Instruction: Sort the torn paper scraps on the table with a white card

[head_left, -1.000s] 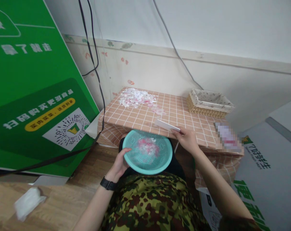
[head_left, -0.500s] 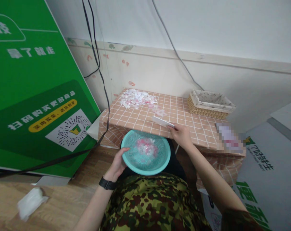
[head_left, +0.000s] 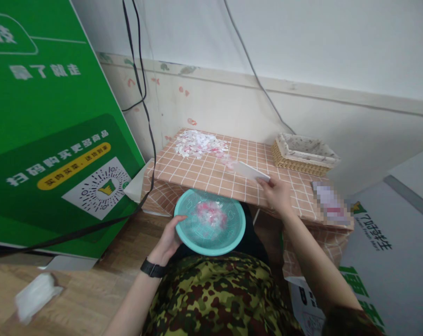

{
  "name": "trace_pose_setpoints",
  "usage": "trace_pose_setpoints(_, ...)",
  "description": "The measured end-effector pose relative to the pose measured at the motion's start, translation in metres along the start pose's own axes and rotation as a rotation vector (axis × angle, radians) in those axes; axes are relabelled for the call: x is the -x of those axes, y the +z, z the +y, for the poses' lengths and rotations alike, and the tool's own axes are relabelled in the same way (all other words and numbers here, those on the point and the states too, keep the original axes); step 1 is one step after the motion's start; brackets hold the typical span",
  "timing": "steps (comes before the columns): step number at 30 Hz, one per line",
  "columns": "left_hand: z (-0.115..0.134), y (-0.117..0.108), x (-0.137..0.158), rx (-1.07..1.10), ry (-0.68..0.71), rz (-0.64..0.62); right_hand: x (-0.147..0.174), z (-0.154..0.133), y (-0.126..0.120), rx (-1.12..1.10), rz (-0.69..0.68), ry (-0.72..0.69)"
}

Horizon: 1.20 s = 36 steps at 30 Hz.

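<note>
My left hand [head_left: 167, 240] grips the left rim of a teal mesh bowl [head_left: 183, 212] held against the front edge of a small table with a checked orange cloth [head_left: 211, 175]. Pink and white paper scraps [head_left: 211, 215] lie in the bowl. My right hand [head_left: 277, 195] holds a flat white card [head_left: 250, 171] over the cloth, its far end near a few stray scraps [head_left: 229, 159]. A bigger pile of white and pink scraps [head_left: 199, 142] sits at the table's far left corner.
A woven basket with a fabric liner [head_left: 303, 152] stands at the table's back right. A green printed board [head_left: 46, 130] leans on the left with black cables [head_left: 141, 93] hanging before it. A white crumpled tissue [head_left: 34, 296] lies on the wooden floor. Cardboard boxes [head_left: 382, 261] stand on the right.
My right hand has carried the white card away from the bowl's edge, farther across the cloth toward the stray scraps. The bowl and my left hand stay at the table's front edge.
</note>
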<state>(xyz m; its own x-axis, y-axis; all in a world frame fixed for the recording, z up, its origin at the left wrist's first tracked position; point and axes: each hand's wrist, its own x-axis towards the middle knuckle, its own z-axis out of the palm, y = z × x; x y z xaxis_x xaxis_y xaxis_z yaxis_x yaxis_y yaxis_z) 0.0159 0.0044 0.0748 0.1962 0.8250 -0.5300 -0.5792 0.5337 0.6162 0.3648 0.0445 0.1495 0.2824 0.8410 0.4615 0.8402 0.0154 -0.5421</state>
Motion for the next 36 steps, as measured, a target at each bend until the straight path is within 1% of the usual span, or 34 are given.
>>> trace_pose_setpoints(1,0.0,0.0,0.0,-0.008,0.0,0.004,-0.008,0.009,-0.001,0.042,0.042,0.031)
trace_pose_setpoints(3,-0.001,0.0,0.0,-0.025,0.003,0.015,-0.021,0.022,-0.002,0.108,0.075,0.055)
trace_pose_setpoints(7,-0.002,0.0,0.0,-0.045,-0.002,0.022,-0.027,0.033,-0.001,0.158,0.048,0.022)
trace_pose_setpoints(10,-0.003,-0.002,0.001,-0.049,-0.01,0.024,-0.023,0.033,0.0,0.054,-0.014,0.006)
trace_pose_setpoints(12,-0.004,-0.003,0.001,-0.047,-0.012,0.017,-0.022,0.032,0.001,0.0,-0.029,0.0)
trace_pose_setpoints(16,-0.006,-0.004,-0.001,-0.035,-0.008,-0.009,-0.021,0.03,0.002,0.016,-0.002,-0.008)
trace_pose_setpoints(20,-0.012,-0.007,-0.005,-0.035,-0.011,-0.024,-0.018,0.028,0.004,-0.039,-0.058,-0.05)
trace_pose_setpoints(30,-0.038,-0.011,-0.011,-0.003,-0.019,-0.018,-0.016,0.031,0.006,-0.283,-0.062,0.073)
trace_pose_setpoints(36,-0.039,-0.012,-0.012,-0.016,-0.003,-0.021,-0.016,0.023,0.014,-0.4,-0.159,0.057)
